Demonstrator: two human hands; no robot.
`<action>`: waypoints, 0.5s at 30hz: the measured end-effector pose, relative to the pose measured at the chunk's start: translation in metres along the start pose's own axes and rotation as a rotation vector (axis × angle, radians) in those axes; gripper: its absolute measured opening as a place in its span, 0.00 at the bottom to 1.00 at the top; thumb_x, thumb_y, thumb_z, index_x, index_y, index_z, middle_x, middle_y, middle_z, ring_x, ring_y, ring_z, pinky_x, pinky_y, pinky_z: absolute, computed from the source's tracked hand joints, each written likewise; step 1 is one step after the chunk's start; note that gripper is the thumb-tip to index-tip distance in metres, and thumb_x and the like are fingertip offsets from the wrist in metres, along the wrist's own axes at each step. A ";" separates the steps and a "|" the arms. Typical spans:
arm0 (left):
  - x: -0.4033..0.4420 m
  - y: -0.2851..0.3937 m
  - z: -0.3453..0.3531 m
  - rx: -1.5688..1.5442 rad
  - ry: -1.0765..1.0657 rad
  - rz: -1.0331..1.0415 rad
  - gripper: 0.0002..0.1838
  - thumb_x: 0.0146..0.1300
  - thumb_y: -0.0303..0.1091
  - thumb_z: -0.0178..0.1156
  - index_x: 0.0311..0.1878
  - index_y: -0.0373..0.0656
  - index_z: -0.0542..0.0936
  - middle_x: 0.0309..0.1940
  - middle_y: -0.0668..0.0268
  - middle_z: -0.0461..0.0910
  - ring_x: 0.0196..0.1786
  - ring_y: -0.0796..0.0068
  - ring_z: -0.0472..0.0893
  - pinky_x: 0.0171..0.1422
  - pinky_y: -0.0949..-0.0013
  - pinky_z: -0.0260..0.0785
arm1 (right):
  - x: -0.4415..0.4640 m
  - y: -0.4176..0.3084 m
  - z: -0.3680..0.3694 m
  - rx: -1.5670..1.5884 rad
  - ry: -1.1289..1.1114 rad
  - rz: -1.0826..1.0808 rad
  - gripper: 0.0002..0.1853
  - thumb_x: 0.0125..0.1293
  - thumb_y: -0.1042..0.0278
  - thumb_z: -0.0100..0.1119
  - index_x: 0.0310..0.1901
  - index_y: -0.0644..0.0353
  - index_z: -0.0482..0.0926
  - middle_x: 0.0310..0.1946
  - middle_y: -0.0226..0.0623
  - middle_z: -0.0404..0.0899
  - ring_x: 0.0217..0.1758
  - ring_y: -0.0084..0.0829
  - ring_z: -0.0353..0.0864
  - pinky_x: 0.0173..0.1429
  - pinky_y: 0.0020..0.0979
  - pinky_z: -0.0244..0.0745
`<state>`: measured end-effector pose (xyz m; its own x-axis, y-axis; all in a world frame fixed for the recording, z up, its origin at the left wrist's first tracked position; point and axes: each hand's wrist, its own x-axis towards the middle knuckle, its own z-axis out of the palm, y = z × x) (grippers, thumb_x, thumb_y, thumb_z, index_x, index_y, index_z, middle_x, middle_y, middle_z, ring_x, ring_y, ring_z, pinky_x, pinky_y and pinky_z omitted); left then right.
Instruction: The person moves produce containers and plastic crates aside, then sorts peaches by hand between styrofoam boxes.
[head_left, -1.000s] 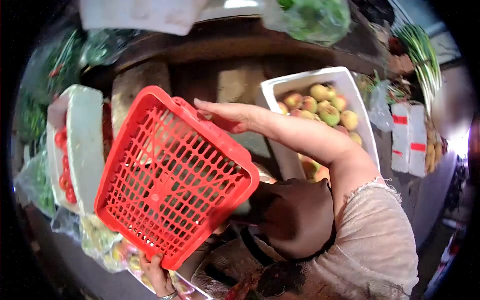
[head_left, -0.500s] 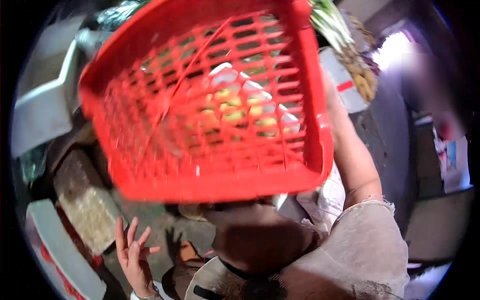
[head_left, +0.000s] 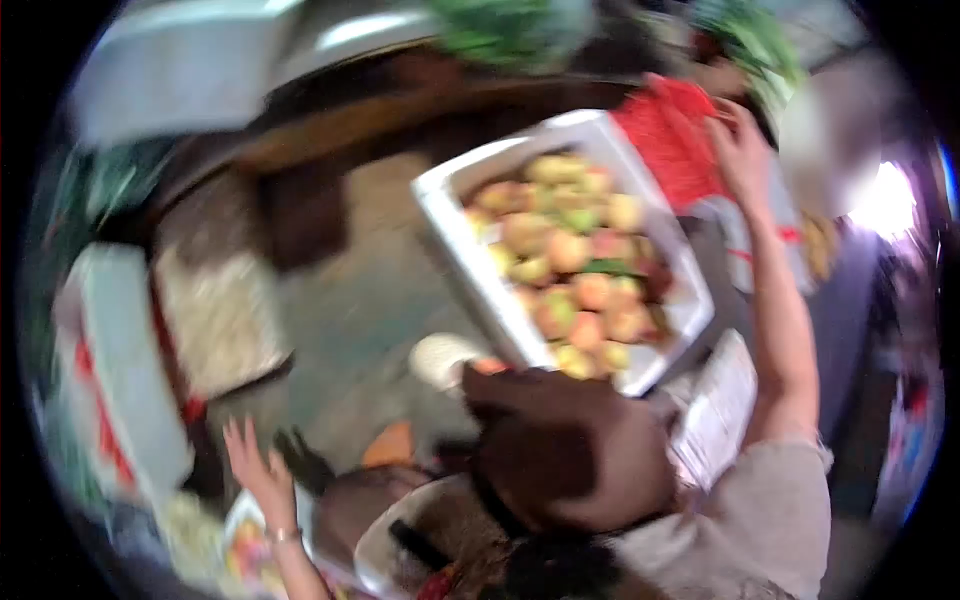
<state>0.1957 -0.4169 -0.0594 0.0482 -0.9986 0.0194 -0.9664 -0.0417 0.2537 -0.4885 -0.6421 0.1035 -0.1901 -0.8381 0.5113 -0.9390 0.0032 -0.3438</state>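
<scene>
Basket (head_left: 668,140), red and blurred, was located at the far right corner of a white box (head_left: 480,285); whether the box wall was touched by it could not be determined. The right hand (head_left: 740,150) was positioned at the basket's right edge, with the arm extended forward and the fingers bent. Whether these fingers were clamped on the edge or merely rested against it could not be established because of blur.

The left hand (head_left: 262,475) was raised well apart from the basket, with its fingers spread and nothing held. A band (head_left: 283,536) was worn on the left wrist. Beside the left forearm, a smaller quantity of fruit (head_left: 245,550) was partly visible.

The white box was set at a slant and was loaded with yellow and red round fruit (head_left: 568,250), among which a green leaf (head_left: 610,267) was seen. A pale block (head_left: 218,325) was situated beyond the left hand.
</scene>
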 end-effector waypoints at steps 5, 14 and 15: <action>-0.060 -0.058 -0.026 0.585 -0.010 -0.421 0.40 0.55 0.34 0.63 0.74 0.49 0.63 0.79 0.53 0.48 0.80 0.49 0.49 0.78 0.38 0.39 | 0.013 -0.127 0.142 0.454 -0.526 -0.158 0.23 0.69 0.67 0.60 0.64 0.56 0.72 0.54 0.41 0.80 0.55 0.28 0.80 0.59 0.30 0.74; -0.112 -0.055 0.021 0.237 -0.071 -0.735 0.43 0.58 0.43 0.64 0.77 0.50 0.58 0.77 0.38 0.44 0.79 0.39 0.45 0.80 0.42 0.36 | -0.047 -0.377 0.341 0.564 -1.191 -0.165 0.49 0.59 0.45 0.69 0.75 0.58 0.56 0.57 0.48 0.74 0.56 0.36 0.75 0.56 0.36 0.73; -0.112 -0.048 0.026 0.286 -0.073 -0.726 0.43 0.58 0.44 0.64 0.76 0.50 0.59 0.76 0.36 0.42 0.79 0.36 0.44 0.80 0.42 0.36 | -0.055 -0.394 0.358 0.581 -1.215 -0.105 0.52 0.58 0.43 0.69 0.76 0.57 0.52 0.61 0.51 0.71 0.60 0.40 0.74 0.59 0.40 0.72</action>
<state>0.2303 -0.3035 -0.0988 0.6858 -0.7175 -0.1217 -0.7273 -0.6815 -0.0807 -0.0060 -0.7928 -0.0709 0.5300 -0.7701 -0.3551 -0.6200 -0.0662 -0.7818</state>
